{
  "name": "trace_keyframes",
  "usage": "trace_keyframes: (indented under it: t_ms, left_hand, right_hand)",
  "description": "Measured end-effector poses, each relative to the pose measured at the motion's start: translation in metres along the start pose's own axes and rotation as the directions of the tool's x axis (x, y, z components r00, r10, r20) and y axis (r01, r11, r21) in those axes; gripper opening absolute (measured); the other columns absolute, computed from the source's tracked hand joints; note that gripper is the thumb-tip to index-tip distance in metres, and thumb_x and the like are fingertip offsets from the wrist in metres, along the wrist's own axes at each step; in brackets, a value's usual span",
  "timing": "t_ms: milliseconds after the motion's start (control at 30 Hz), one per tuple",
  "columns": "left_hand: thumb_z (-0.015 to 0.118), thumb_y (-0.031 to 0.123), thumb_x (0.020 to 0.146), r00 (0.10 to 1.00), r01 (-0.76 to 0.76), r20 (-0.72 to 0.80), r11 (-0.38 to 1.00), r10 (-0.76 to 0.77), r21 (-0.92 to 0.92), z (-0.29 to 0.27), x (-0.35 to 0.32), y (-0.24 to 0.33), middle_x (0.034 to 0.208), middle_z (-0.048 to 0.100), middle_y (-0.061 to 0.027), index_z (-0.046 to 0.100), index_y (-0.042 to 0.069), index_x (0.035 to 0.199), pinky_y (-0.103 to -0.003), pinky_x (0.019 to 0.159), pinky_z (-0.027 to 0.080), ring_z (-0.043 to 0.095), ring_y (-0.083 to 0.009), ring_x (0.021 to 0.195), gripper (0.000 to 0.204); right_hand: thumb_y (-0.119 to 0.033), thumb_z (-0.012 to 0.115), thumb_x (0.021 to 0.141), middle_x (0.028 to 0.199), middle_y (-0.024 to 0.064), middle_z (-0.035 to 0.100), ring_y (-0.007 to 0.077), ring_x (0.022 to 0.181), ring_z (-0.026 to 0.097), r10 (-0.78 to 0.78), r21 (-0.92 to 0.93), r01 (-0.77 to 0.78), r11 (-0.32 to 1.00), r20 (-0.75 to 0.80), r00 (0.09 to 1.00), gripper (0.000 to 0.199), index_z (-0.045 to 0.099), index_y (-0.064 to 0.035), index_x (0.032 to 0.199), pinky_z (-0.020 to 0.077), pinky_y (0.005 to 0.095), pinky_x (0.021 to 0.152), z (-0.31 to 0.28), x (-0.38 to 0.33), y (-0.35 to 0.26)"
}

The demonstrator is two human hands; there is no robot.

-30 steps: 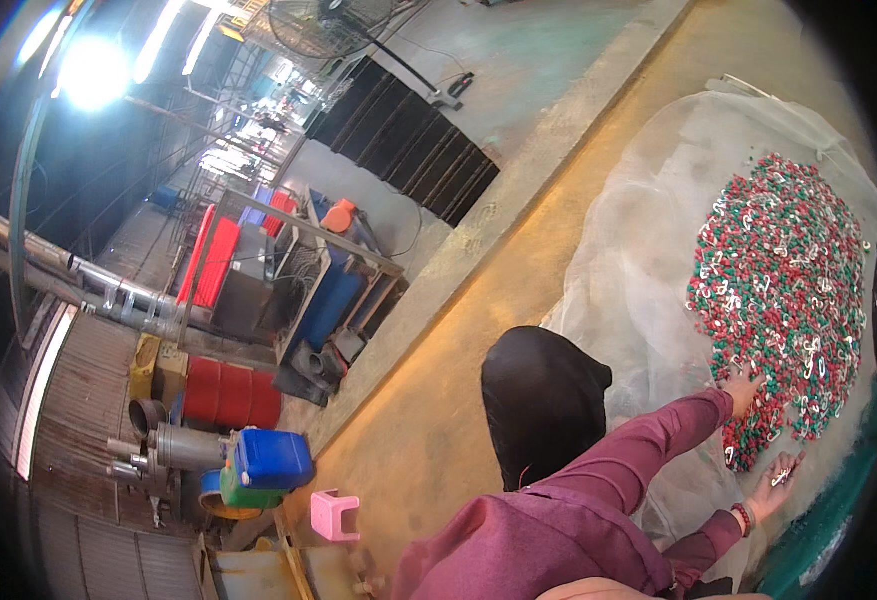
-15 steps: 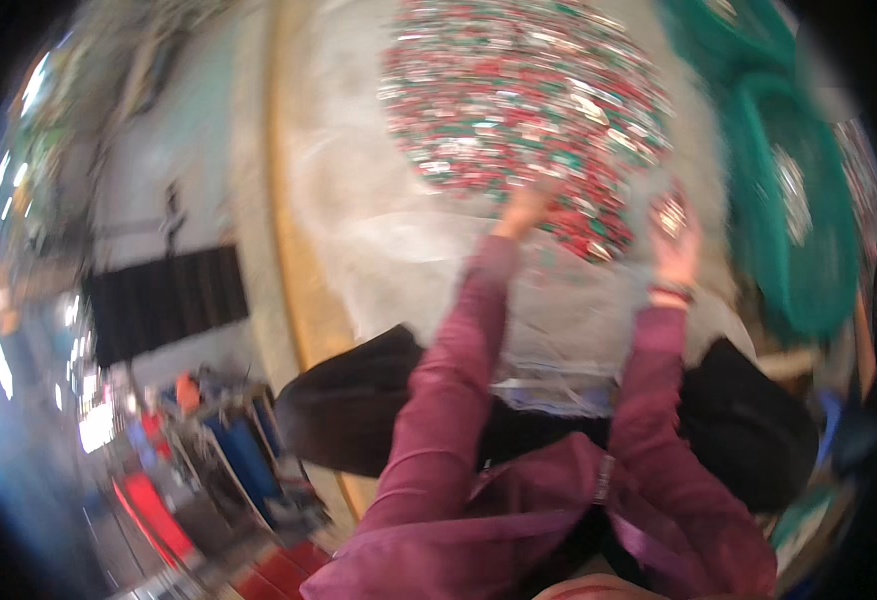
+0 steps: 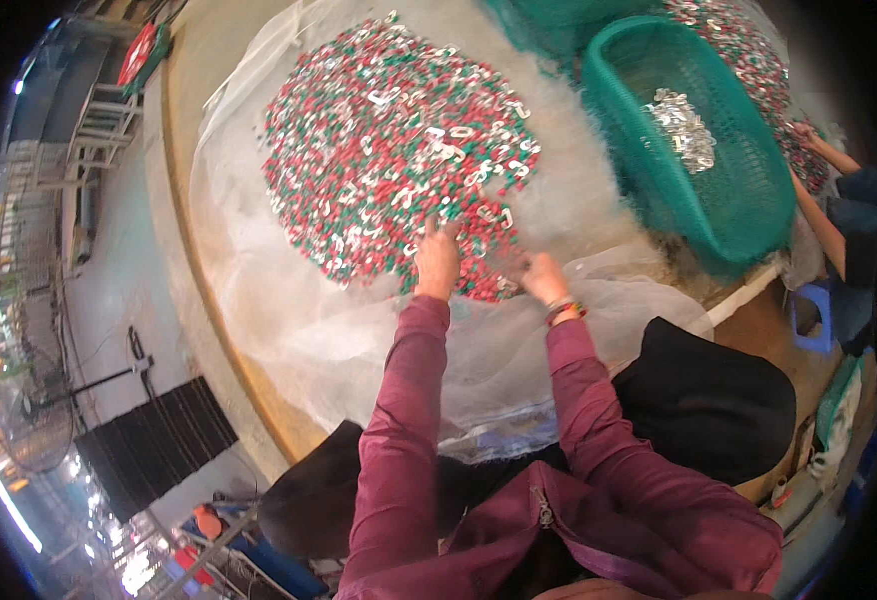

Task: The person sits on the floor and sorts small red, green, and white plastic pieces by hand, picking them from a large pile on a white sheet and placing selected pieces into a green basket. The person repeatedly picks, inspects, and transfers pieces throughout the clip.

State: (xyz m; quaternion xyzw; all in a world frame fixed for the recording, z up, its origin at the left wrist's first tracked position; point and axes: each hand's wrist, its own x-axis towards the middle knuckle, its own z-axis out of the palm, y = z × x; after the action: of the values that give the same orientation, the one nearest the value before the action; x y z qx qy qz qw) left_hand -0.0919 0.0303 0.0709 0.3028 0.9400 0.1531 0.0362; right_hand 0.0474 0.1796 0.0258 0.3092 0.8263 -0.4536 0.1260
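Note:
A broad pile of small red and green pieces, mixed with pale silvery loop-shaped pieces point(image 3: 384, 98), is spread on a white mesh sheet point(image 3: 309, 335). My left hand point(image 3: 437, 262) rests at the pile's near edge, fingers stretched onto the pieces and apart, with nothing visible in them. Just to its right, my right hand point(image 3: 545, 278), a red band at the wrist, reaches in toward the pile's near right corner. Its fingertips are smeared by motion, so whether it holds a piece is unclear.
A green plastic basket point(image 3: 634, 190) stands right of the pile, with silvery loop pieces point(image 3: 684, 130) inside. Beyond it, another person's hand point(image 3: 809, 138) is at a second red and green pile point(image 3: 734, 40). A blue stool point(image 3: 812, 318) stands at right.
The view has swung, so the pile and basket sit further left. My right hand, earlier palm up with shiny pieces, has turned and come to the pile's edge, closer to my left hand.

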Motion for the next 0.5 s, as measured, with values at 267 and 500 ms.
trace_keyframes:
  t_ms: [267, 500]
  left_hand:
    - [0.061, 0.014, 0.079, 0.977, -0.097, 0.199, 0.991, 0.077, 0.092, 0.038, -0.013, 0.014, 0.103, 0.056, -0.0086, 0.063, 0.012, 0.091, -0.040, 0.075, 0.052, 0.053, -0.0292, 0.103, 0.013]
    - [0.067, 0.017, 0.081, 0.929, 0.361, 0.152, 0.739, -0.337, -0.568, 0.006, -0.009, -0.009, 0.067, 0.061, -0.0111, 0.058, 0.002, 0.098, -0.034, 0.059, 0.048, 0.060, -0.0202, 0.061, 0.024]
  right_hand:
    - [-0.024, 0.073, 0.072, 0.080, 0.0131, 0.066, 0.0330, 0.080, 0.064, 0.048, -0.198, -0.090, 0.976, -0.209, 0.977, 0.023, 0.061, -0.0104, 0.087, 0.0491, 0.0451, 0.067, 0.040, -0.025, 0.001]
    - [-0.036, 0.064, 0.084, 0.065, 0.0067, 0.060, 0.0215, 0.060, 0.061, 0.110, 0.382, -0.002, 0.924, -0.262, 0.959, 0.034, 0.059, -0.0035, 0.076, 0.0466, 0.0353, 0.051, 0.033, -0.012, 0.003]
